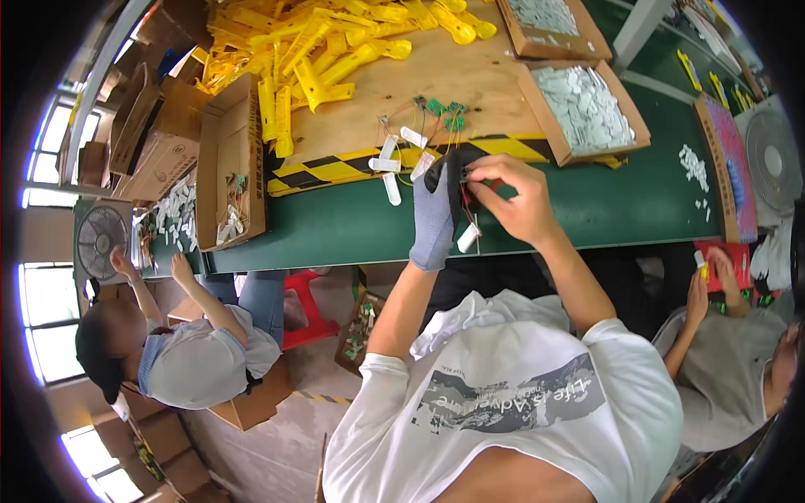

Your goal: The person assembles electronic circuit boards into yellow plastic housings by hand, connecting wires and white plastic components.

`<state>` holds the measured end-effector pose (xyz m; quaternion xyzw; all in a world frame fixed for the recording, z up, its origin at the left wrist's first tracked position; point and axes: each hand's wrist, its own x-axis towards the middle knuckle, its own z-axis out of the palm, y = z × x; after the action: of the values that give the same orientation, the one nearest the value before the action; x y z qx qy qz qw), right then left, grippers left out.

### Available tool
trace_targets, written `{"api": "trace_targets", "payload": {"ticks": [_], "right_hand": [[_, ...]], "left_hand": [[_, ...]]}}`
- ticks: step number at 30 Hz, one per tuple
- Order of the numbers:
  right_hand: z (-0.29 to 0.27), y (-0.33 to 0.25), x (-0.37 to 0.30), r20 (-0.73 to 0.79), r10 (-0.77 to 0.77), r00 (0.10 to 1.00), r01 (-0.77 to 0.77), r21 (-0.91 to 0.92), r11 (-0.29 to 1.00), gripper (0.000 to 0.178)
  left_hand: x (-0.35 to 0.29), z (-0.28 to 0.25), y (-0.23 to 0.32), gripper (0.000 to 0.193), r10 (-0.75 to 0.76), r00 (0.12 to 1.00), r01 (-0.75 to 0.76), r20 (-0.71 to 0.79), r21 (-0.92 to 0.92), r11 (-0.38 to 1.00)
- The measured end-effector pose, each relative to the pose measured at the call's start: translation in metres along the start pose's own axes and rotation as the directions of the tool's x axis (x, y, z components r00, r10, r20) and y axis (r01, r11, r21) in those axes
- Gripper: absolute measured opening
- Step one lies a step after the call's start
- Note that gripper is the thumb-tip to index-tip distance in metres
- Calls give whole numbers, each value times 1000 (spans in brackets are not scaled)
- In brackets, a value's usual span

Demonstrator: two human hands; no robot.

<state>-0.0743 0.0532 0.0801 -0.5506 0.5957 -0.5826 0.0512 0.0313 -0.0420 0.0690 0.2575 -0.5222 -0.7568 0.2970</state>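
My left hand wears a grey glove with black fingers and is closed around a wired part. From it thin red wires run down to a white plastic piece hanging near the table's front edge. The bare thumb and fingers of my right hand pinch something tiny at the gloved fingertips; the fingers hide what it is. Just beyond my hands lie green circuit boards with thin wires. Several white plastic pieces lie beside them, to the left of my glove.
Yellow plastic housings are heaped at the back left. An open cardboard box stands left, and a box of white pieces right. Striped tape edges the wooden board. Co-workers sit on both sides; a red stool stands below left.
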Motion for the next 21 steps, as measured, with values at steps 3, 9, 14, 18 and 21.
{"api": "trace_targets", "payload": {"ticks": [3, 9, 14, 18, 21], "right_hand": [[-4, 6, -18, -13, 175, 984, -173, 101, 980, 15], [-6, 14, -43, 24, 451, 892, -425, 382, 821, 12], [-5, 26, -60, 33, 516, 856, -406, 661, 631, 13], [-12, 35, -68, 61, 587, 807, -445, 717, 537, 12], [-19, 37, -66, 101, 611, 786, -465, 746, 476, 13]], "left_hand": [[-12, -4, -11, 34, -62, 997, 61, 37, 41, 997], [-33, -7, -14, 36, -183, 959, 156, 219, 132, 979], [-44, 9, -11, 41, -239, 921, 180, 309, 208, 961], [-39, 11, -34, 39, -176, 966, 141, 188, 184, 973], [-37, 18, -47, 21, -86, 995, 78, 45, 154, 985]]}}
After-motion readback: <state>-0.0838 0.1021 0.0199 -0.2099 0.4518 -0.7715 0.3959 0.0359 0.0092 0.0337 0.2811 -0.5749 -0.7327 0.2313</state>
